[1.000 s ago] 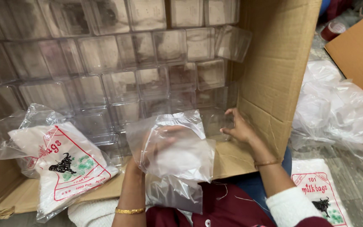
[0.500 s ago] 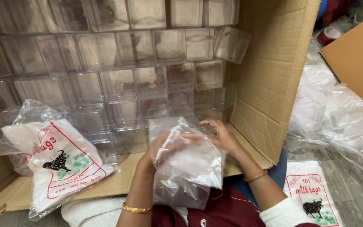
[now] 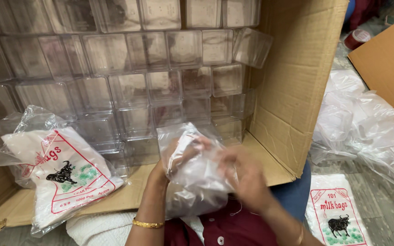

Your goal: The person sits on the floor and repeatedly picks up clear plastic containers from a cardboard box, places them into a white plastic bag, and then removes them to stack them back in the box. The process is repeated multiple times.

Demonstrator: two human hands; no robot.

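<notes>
Head view, nearest first: maroon shirt (image 3: pixel 226 230) at the bottom edge, white cloth (image 3: pixel 97 228) just left of it. Above the shirt, clear plastic bag (image 3: pixel 192 175) held up in front of the cardboard box (image 3: pixel 297 91), close to its lower flap. Left hand (image 3: pixel 172 157) pushed inside the bag, fingers spread, gold bangle (image 3: pixel 147 223) on the wrist. Right hand (image 3: pixel 247 175) blurred, closed on the bag's right side. Left of the bag, printed pack of bags (image 3: pixel 62 175) lying on the box flap. Right of the box, second printed pack (image 3: pixel 338 216) and loose clear bags (image 3: pixel 365 132) on the floor. Farther in, filling the box, stacked clear plastic containers (image 3: pixel 165 86).
</notes>
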